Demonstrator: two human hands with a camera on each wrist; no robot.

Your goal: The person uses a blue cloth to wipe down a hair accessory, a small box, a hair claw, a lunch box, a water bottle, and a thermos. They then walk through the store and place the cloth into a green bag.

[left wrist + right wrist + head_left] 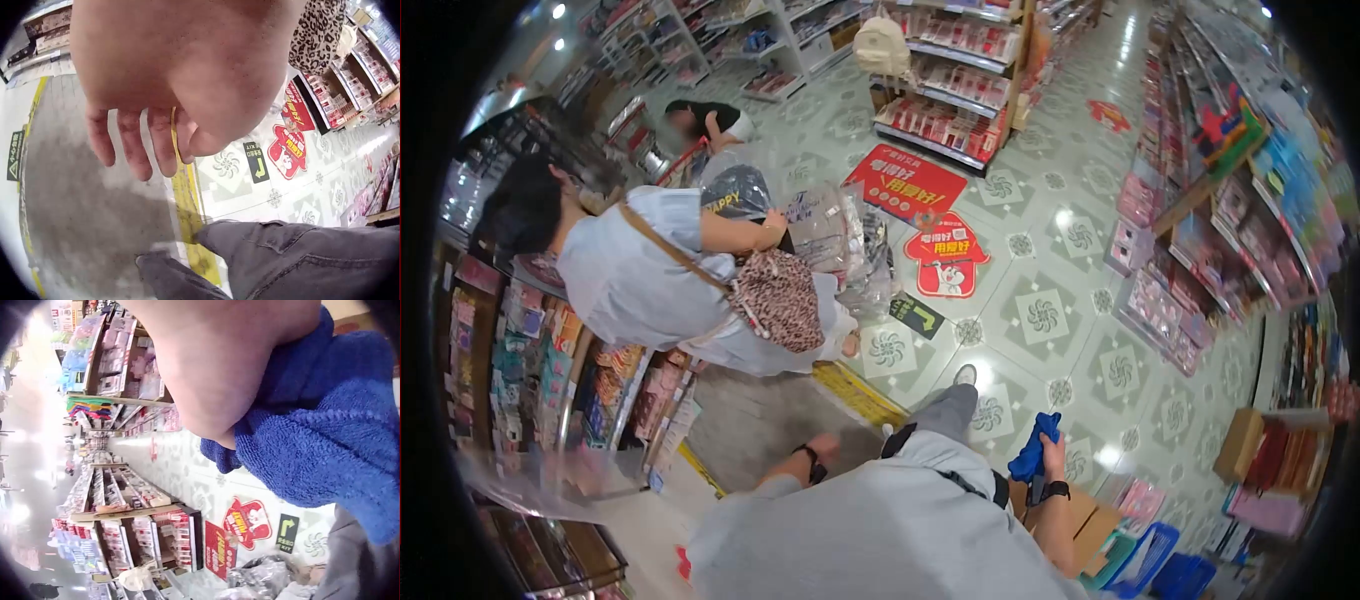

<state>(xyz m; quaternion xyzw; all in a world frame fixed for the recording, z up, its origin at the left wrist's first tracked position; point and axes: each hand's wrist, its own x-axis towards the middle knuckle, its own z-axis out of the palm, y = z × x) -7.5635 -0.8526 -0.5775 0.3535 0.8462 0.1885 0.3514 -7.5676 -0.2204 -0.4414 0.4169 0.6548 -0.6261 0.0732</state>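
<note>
A crumpled blue terry cloth (1030, 455) hangs from my right hand (1054, 462), which grips it at the right side of my body. In the right wrist view the cloth (306, 456) fills the right half, with a stitched seam across it; the fingertips are hidden in its folds. My left hand (824, 450) holds nothing. Its fingers (134, 150) hang loosely bent in the left wrist view, above a grey ramp (94, 187) edged with yellow tape. A black band sits on each wrist.
Ahead on the left stands a person (650, 260) with a leopard-print bag (778, 300), by clear plastic-wrapped goods (830, 235). Shelves (960, 80) of goods line the aisle. A cardboard box (1090, 525) and blue baskets (1145, 560) stand by my right arm. Red signs (945, 255) lie on the tiles.
</note>
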